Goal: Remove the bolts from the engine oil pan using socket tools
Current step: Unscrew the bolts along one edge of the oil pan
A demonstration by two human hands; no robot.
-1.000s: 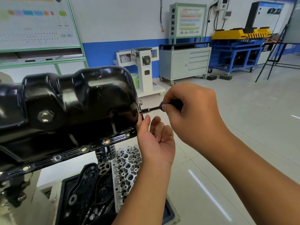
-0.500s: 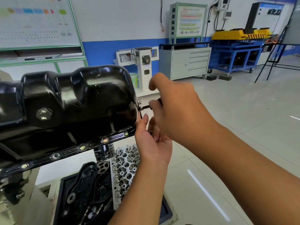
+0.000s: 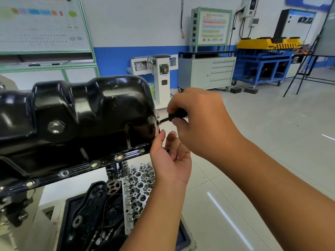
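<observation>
Head view: right hand (image 3: 197, 122) is curling thumb and fingers around the black handle of the socket driver (image 3: 174, 115) at frame centre, shaft running roughly horizontal, tip pointing left into the right end of the oil pan (image 3: 81, 113). Socket is likely sitting on an end-flange bolt, but the pan edge is hiding the contact point, so can't confirm. Left hand (image 3: 170, 160) is sitting just below the tip, palm up, fingers loosely curled, probably cupping to catch the bolt as it backs out; something small and dark is showing at its fingers, can't tell what. Pan is filling the left half of frame, long axis sloping down toward lower left. Flange bolts (image 3: 119, 157) along its near rim are showing in place, so plenty left to do.
</observation>
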